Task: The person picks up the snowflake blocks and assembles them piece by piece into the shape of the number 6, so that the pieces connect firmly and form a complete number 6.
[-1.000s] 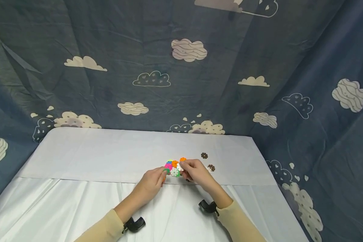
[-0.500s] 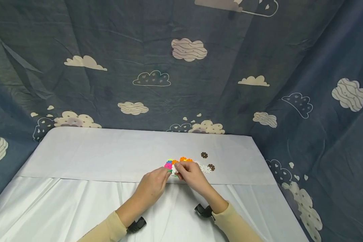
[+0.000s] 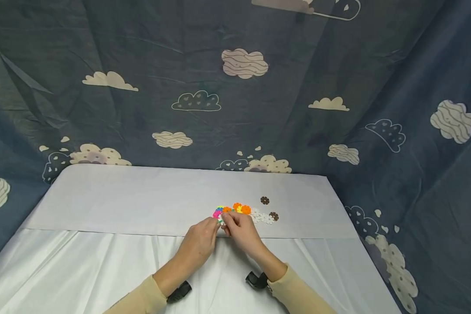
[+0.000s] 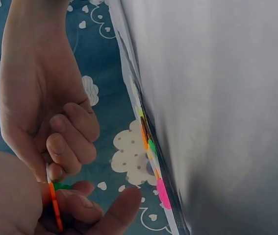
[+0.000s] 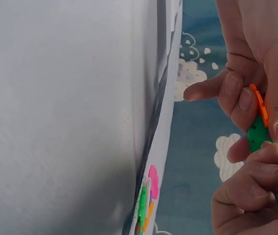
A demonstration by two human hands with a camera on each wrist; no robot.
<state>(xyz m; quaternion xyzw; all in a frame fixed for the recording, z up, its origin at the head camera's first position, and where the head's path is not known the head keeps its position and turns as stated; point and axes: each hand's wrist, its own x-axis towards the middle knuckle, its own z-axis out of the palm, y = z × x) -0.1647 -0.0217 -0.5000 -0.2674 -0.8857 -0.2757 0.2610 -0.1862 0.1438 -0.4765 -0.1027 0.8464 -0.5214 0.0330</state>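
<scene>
- Orange disc [image 5: 260, 105] and green disc [image 5: 259, 134], both flower-shaped, are held in the left hand [image 3: 199, 243], above the near part of the surface [image 3: 141, 200]. They touch, set at an angle to each other; whether slotted together cannot be told.
- Left hand: narrow, thumb and curled fingers gripping this pair; cream sleeve [image 3: 143, 295] and black wrist device [image 3: 179, 292] behind it.
- Immediately right of the left hand's fingertips, pink disc [image 3: 217, 214] and blue disc [image 3: 220, 210], close together, partly hidden.
- Right hand [image 3: 241, 233]: narrow, fingertips meeting the left hand's at the green disc's lower edge. It pinches a pale piece [image 4: 48, 171], seen only as a sliver, mostly covered.
- Beyond the right hand, a cluster on the surface: orange pieces [image 3: 246, 210] with a yellow piece [image 3: 240, 209] between.
- Right of these, white discs [image 3: 264, 217], overlapping in a row.
- At the row's right end, brown disc [image 3: 274, 216], touching or overlapping the white; cannot tell which.
- Second brown disc [image 3: 264, 200] lies farther back, apart from the rest.
</scene>
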